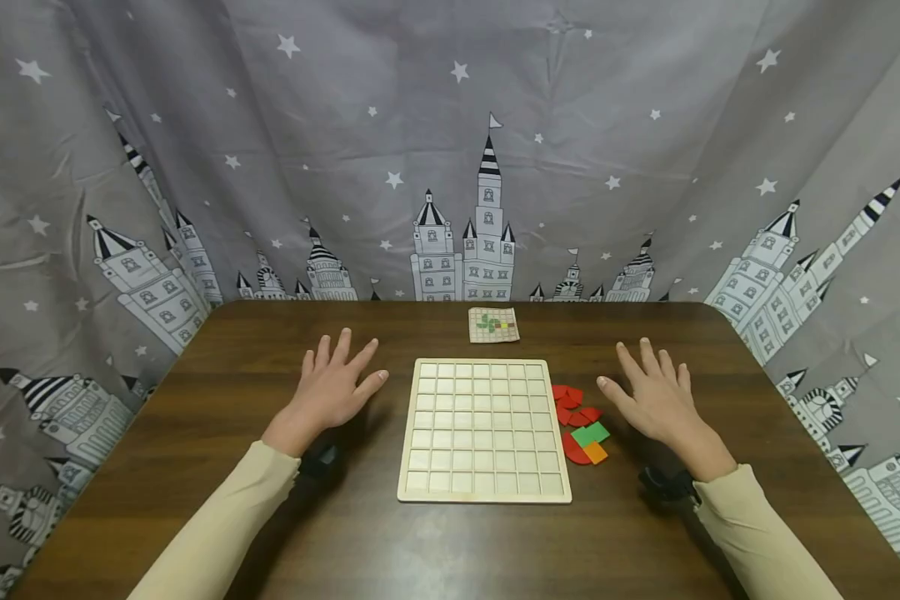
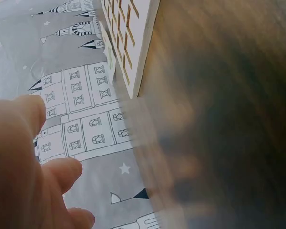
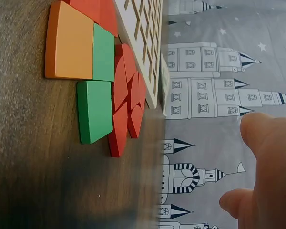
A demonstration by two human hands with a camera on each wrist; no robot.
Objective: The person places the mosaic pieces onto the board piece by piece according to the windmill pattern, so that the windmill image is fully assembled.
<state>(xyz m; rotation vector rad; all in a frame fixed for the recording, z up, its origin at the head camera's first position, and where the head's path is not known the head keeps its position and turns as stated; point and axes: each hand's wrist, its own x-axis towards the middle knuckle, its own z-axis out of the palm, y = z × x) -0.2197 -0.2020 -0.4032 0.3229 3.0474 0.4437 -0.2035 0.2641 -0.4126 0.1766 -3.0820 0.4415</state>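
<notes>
From the head view I saw the board (image 1: pixel 494 419) lying flat on the table (image 1: pixel 480 550), between the two hands and touched by neither. The left hand (image 1: pixel 328 393) was to one side of it, fingers straight and spread, holding nothing; the right hand (image 1: pixel 658 406) was on the other side in much the same way, nearest to the coloured pieces. Those lay just beside the board's right edge — several red pieces (image 1: pixel 576 450), the green pieces (image 1: pixel 591 433) and an orange piece (image 1: pixel 596 452). Beyond the board lay a small card (image 1: pixel 494 325) with a coloured pattern on a grid, near the curtain (image 1: pixel 345 125). Every square I could see was bare, so I judged that the work with the pieces was not begun and that all of it was left. In the left wrist view only some of the fingers showed, apart from one another and gripping nothing, with a corner of the board well away from them. In the right wrist view the pieces lay grouped alongside the board, and the few fingertips visible held nothing — the remaining fingers I couldn't tell from there.
</notes>
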